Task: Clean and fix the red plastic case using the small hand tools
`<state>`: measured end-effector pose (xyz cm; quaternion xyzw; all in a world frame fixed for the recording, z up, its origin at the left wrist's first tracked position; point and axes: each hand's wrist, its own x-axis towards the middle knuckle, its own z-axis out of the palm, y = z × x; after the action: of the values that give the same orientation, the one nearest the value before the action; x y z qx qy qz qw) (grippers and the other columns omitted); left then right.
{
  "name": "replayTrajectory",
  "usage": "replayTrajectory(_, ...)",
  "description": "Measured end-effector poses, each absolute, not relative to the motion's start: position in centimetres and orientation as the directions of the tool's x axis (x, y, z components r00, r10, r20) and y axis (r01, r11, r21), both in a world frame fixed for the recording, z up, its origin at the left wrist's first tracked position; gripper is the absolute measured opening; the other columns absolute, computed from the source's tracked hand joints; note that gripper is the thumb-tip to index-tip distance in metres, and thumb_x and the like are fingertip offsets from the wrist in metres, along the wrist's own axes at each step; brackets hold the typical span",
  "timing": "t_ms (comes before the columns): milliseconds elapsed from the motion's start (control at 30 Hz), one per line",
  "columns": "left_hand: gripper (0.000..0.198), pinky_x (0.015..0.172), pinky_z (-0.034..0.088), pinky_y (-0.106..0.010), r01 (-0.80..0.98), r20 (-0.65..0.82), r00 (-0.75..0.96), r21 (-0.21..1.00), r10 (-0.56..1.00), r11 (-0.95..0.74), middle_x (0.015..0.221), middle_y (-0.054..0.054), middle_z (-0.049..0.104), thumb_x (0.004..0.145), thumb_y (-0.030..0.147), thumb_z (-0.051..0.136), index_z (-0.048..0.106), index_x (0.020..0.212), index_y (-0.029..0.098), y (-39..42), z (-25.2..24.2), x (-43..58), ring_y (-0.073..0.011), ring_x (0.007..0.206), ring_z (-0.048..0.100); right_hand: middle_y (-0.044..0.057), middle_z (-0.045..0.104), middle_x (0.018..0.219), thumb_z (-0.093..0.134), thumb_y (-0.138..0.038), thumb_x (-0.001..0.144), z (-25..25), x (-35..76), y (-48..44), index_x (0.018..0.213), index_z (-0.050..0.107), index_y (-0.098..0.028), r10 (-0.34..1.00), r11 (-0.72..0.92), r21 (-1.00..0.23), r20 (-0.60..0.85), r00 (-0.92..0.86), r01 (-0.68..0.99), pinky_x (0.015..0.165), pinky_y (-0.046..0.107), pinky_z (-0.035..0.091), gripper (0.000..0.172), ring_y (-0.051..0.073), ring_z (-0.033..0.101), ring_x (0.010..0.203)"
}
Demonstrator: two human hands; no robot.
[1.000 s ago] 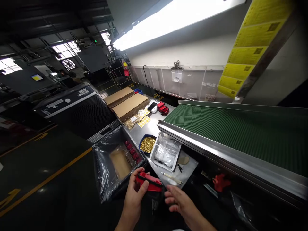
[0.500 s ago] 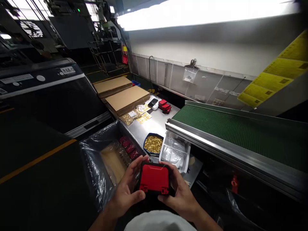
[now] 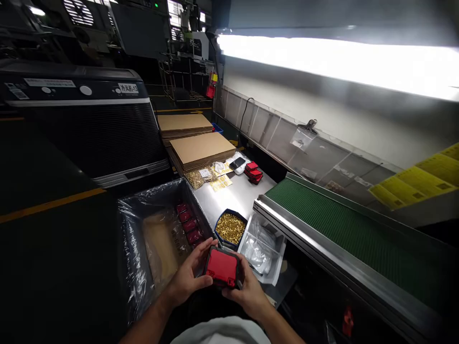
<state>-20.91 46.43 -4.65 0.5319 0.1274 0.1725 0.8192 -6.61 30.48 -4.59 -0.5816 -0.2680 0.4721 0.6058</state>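
Note:
A small red plastic case (image 3: 222, 265) with black edges and two red latches is held between both hands, low in the middle of the view. My left hand (image 3: 188, 277) grips its left side, thumb on the near edge and fingers along the far side. On the right side, my right hand (image 3: 247, 288) is closed round it, with its thumb by the near latch. Just beyond the case stands a blue bin (image 3: 217, 234) filled with small brass-coloured parts (image 3: 231, 228). Beside that, a white tray (image 3: 278, 267) holds clear plastic bags (image 3: 258, 251).
Left of the bench, a plastic-lined box (image 3: 131, 248) contains several wrapped red cases (image 3: 189, 225). A green conveyor belt (image 3: 333, 215) runs along the right. Farther back are cardboard stacks (image 3: 202, 148), a phone (image 3: 237, 163), a bag of brass parts (image 3: 201, 177) and stacked red pieces (image 3: 254, 172).
My view has swung left and tilted, so the surroundings appear shifted. Both hands still hold the red case, which now appears smaller, slightly turned and nearer the blue bin in the view.

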Motion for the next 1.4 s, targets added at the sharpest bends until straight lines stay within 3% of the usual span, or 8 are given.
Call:
replayTrajectory(500, 0.044, 0.115, 0.03, -0.04, -0.265, -0.195, 0.793, 0.743, 0.577, 0.615, 0.153, -0.007, 0.038, 0.094, 0.02, 0.05, 0.048, 0.137, 0.027, 44.7, -4.7, -19.2, -0.0265, 0.143, 0.028, 0.006, 0.051, 0.137, 0.064, -0.001, 0.061, -4.2, -5.6, 30.7, 0.136, 0.037, -0.03, 0.877, -0.151, -0.986, -0.169, 0.449, -0.075, 0.103, 0.039, 0.044, 0.085, 0.022, 0.056, 0.118)
replayTrajectory(633, 0.043, 0.116, 0.029, -0.041, -0.27, -0.197, 0.794, 0.733, 0.575, 0.624, 0.152, -0.008, 0.039, 0.094, 0.022, 0.051, 0.049, 0.136, 0.026, 44.8, -4.7, -19.0, -0.0266, 0.143, 0.028, 0.007, 0.056, 0.133, 0.071, -0.006, 0.058, -4.1, -6.3, 30.4, 0.134, 0.04, -0.028, 0.836, -0.151, -0.967, -0.234, 0.496, -0.203, 0.1, 0.038, 0.045, 0.084, 0.023, 0.058, 0.115)
replayTrajectory(800, 0.044, 0.112, 0.035, -0.036, -0.247, -0.199, 0.823, 0.718, 0.532, 0.651, 0.149, -0.011, 0.044, 0.096, 0.041, 0.051, 0.051, 0.135, 0.021, 44.7, -4.0, -19.1, -0.0281, 0.138, 0.038, 0.013, 0.069, 0.11, 0.072, -0.045, 0.068, -3.5, -6.3, 30.2, 0.119, 0.059, -0.012, 0.894, -0.231, -0.578, -0.444, 0.064, -0.783, 0.076, 0.031, 0.051, 0.062, 0.023, 0.069, 0.089)
replayTrajectory(900, 0.051, 0.104, 0.045, -0.035, -0.194, -0.289, 0.845, 0.618, 0.45, 0.762, 0.146, -0.011, 0.047, 0.094, 0.05, 0.053, 0.051, 0.135, 0.021, 43.9, -3.4, -19.0, -0.029, 0.129, 0.048, 0.016, 0.069, 0.109, 0.055, -0.06, 0.077, -3.0, -6.7, 30.3, 0.12, 0.062, -0.005, 0.906, -0.357, -0.412, -0.37, -0.204, -0.838, 0.076, 0.028, 0.051, 0.07, 0.021, 0.07, 0.086)
replayTrajectory(1033, 0.069, 0.09, 0.055, -0.04, -0.127, -0.425, 0.872, 0.28, 0.241, 0.952, 0.122, -0.017, 0.066, 0.087, 0.068, 0.05, 0.057, 0.13, 0.014, 43.0, -2.9, -18.7, -0.0297, 0.101, 0.066, 0.016, 0.07, 0.106, 0.042, -0.087, 0.071, -3.7, -7.4, 29.8, 0.121, 0.062, -0.009, 0.881, -0.444, -0.473, -0.387, -0.273, -0.761, 0.074, 0.031, 0.052, 0.095, 0.023, 0.07, 0.086)
replayTrajectory(1100, 0.064, 0.082, 0.058, -0.041, -0.145, -0.512, 0.823, 0.23, 0.246, 0.962, 0.109, -0.016, 0.071, 0.087, 0.063, 0.055, 0.06, 0.125, 0.012, 43.0, -2.9, -18.8, -0.0286, 0.087, 0.07, 0.018, 0.07, 0.104, 0.046, -0.093, 0.061, -5.2, -6.8, 29.0, 0.114, 0.064, -0.01, 0.845, -0.486, -0.588, -0.504, -0.177, -0.647, 0.07, 0.035, 0.053, 0.1, 0.027, 0.071, 0.084)
replayTrajectory(1200, 0.047, 0.084, 0.059, -0.04, -0.196, -0.659, 0.668, 0.291, 0.345, 0.937, 0.102, -0.013, 0.073, 0.088, 0.044, 0.064, 0.062, 0.121, 0.011, 43.3, -3.2, -19.6, -0.0283, 0.09, 0.07, 0.013, 0.07, 0.09, 0.067, -0.078, 0.061, -9.0, -4.1, 27.8, 0.097, 0.063, -0.011, 0.729, -0.534, -0.711, -0.661, 0.176, -0.458, 0.061, 0.03, 0.048, 0.075, 0.021, 0.068, 0.07)
replayTrajectory(1400, 0.046, 0.083, 0.059, -0.04, -0.116, -0.715, 0.631, 0.295, 0.3, 0.948, 0.093, -0.01, 0.075, 0.078, 0.039, 0.078, 0.066, 0.114, 0.013, 42.8, -3.4, -22.5, -0.0296, 0.088, 0.071, -0.002, 0.057, 0.07, 0.06, -0.046, 0.087, -16.6, 3.1, 29.2, 0.081, 0.057, -0.015, 0.545, -0.629, -0.773, -0.518, 0.66, -0.087, 0.064, 0.028, 0.045, 0.032, 0.011, 0.054, 0.061)
